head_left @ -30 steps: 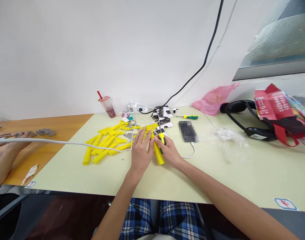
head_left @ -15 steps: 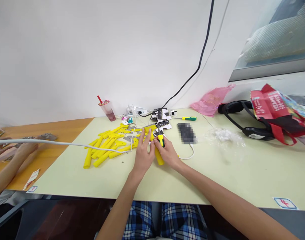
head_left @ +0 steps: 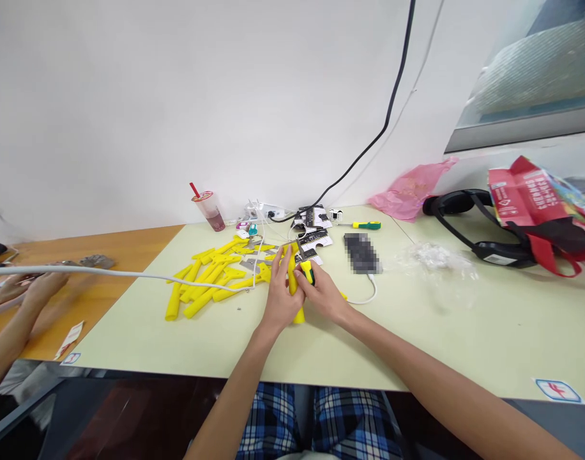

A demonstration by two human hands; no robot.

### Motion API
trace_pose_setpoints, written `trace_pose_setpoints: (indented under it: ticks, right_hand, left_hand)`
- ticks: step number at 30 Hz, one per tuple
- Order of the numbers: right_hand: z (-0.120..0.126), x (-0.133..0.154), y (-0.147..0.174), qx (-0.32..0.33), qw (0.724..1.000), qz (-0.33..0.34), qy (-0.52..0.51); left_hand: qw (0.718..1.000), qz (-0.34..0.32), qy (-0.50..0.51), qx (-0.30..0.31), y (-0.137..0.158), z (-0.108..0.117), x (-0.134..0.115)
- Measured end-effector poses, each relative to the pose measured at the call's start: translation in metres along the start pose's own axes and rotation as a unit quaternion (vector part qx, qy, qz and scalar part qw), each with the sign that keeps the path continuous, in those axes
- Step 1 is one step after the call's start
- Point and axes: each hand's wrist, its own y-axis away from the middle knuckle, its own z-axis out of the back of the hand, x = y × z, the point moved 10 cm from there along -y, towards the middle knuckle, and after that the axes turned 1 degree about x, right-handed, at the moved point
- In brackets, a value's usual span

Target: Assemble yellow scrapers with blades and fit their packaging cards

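Note:
My left hand (head_left: 281, 297) is closed round a yellow scraper handle (head_left: 293, 276), whose lower end sticks out below the palm. In my right hand (head_left: 322, 292) is a screwdriver (head_left: 308, 273) with a yellow and green grip, its shaft pointing away from me beside the handle's upper part. The fingers hide where the tip meets the handle, if it does. To the left lies a pile of similar yellow scraper handles (head_left: 207, 281) with fan-shaped heads, and flat grey metal blades (head_left: 248, 264) lie among them.
Behind my hands lie black-and-white packets (head_left: 316, 237), a second screwdriver (head_left: 366, 225) and a power strip (head_left: 273, 212). A pixelated dark device (head_left: 362, 253), clear plastic (head_left: 436, 259) and a black headset (head_left: 484, 246) are at right. A drink cup (head_left: 210, 212) stands back left; another person's hand (head_left: 46, 287) works further left.
My left fingers have closed further round the yellow handle, and it now stands straighter, its lower end shifted left. The screwdriver stays in my right hand. The whole view has shifted slightly.

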Motion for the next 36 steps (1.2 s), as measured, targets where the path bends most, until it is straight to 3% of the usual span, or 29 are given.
trace_pose_setpoints:
  ticks: [5, 13, 16, 20, 23, 29, 36]
  right_hand:
    - [-0.003, 0.003, 0.002, -0.001, 1.000, 0.011, 0.021]
    - [-0.002, 0.002, 0.001, -0.010, 0.995, -0.027, -0.092]
    - [0.008, 0.004, -0.002, -0.037, 0.995, -0.018, -0.094]
    - [0.014, 0.002, -0.005, -0.050, 0.995, -0.018, -0.084]
    - [0.016, 0.003, -0.006, -0.053, 0.996, -0.009, -0.078]
    - [0.023, 0.005, -0.005, -0.077, 0.994, -0.006, -0.080]
    - [0.029, 0.004, -0.006, -0.085, 0.995, -0.012, -0.045]
  left_hand:
    - [1.000, -0.010, 0.002, -0.013, 0.002, 0.001, -0.001]
    - [0.982, 0.090, 0.167, 0.008, -0.002, 0.002, 0.029]
    - [0.940, 0.165, 0.298, 0.025, -0.006, 0.002, 0.039]
    - [0.833, 0.263, 0.487, 0.019, -0.005, -0.002, 0.042]
    - [0.784, 0.303, 0.542, 0.019, -0.005, -0.004, 0.041]
    - [0.739, 0.348, 0.577, 0.021, -0.017, 0.000, 0.048]
    - [0.724, 0.345, 0.593, 0.076, -0.031, 0.008, 0.060]
